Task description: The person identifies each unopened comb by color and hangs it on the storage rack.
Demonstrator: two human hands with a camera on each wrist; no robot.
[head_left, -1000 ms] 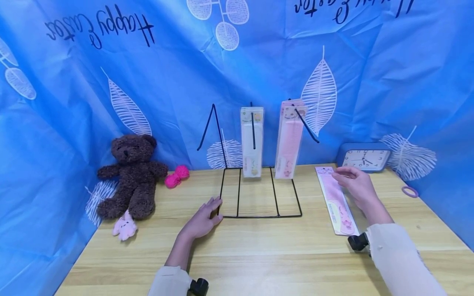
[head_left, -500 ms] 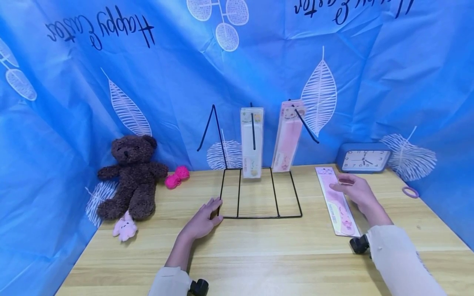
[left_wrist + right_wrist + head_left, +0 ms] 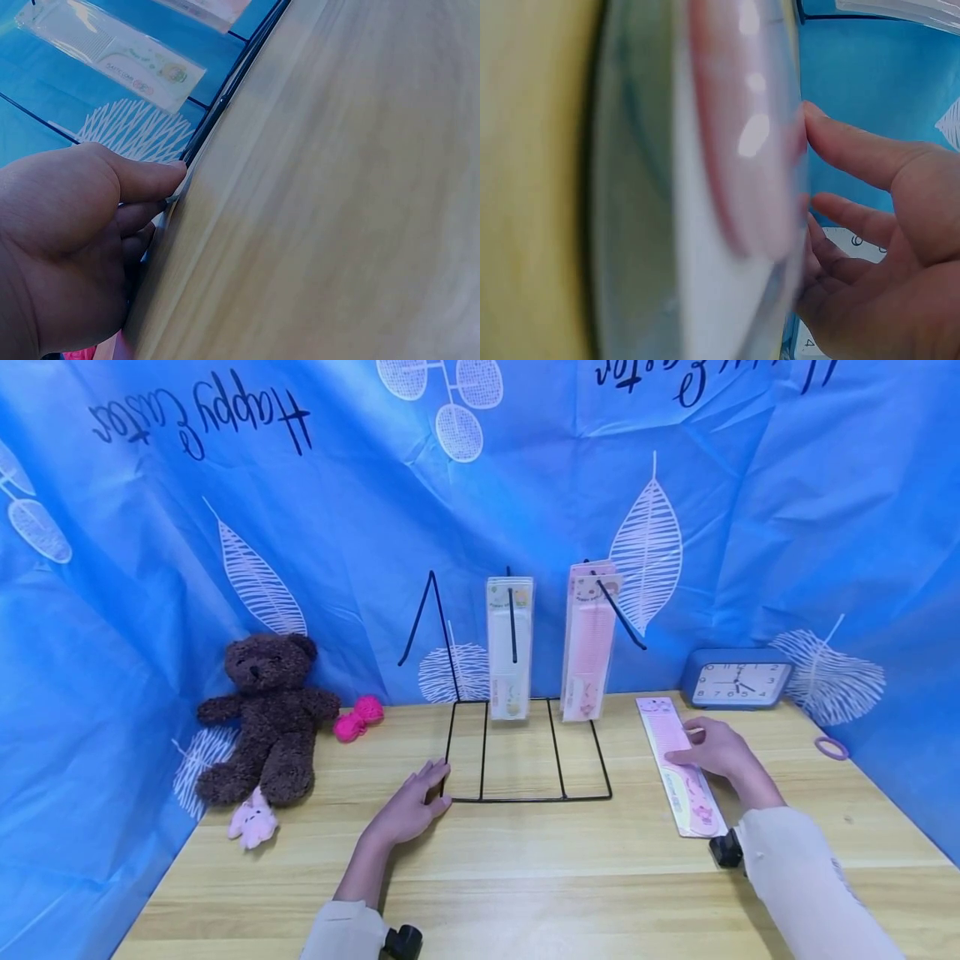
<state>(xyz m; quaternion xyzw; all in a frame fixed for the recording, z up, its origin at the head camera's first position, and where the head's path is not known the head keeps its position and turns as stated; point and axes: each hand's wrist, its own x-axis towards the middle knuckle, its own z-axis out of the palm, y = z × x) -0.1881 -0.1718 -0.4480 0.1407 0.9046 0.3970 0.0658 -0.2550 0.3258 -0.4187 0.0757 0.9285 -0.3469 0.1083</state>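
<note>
A packaged pink comb (image 3: 681, 768) lies flat on the table at right. My right hand (image 3: 723, 756) is over its right edge, with the thumb on the package and the bent fingers near that edge. In the right wrist view, the thumb and fingers of my right hand (image 3: 885, 225) meet the package's edge, spread apart; its near part is blurred. My left hand (image 3: 408, 802) holds the front left corner of a black wire rack (image 3: 525, 799), thumb against the wire. From the rack's hooks hang packaged white combs (image 3: 510, 647) in the middle and packaged pink combs (image 3: 588, 647) at right.
A blue clock (image 3: 737, 679) stands behind my right hand, with a purple ring (image 3: 830, 748) to its right. At left sit a brown teddy bear (image 3: 262, 718), a pink bow-shaped item (image 3: 358, 718) and a small pink toy (image 3: 253, 820). A blue cloth (image 3: 360, 543) hangs behind.
My right hand has slid from the top end of the flat comb package toward its middle. The hanging pink combs swing slightly. My left hand stays put.
</note>
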